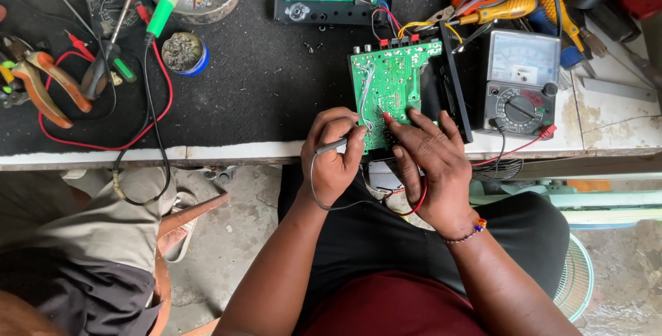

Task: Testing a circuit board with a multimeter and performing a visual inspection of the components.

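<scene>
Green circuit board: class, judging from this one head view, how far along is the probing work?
Done: the green circuit board lies bare on the bench, its black casing beside it, and the analogue multimeter stands alongside. In hand: the left hand holds a black probe and the right hand a red probe, both tips at the board's near edge. Left: the casing remains open, with another panel lying apart.
</scene>
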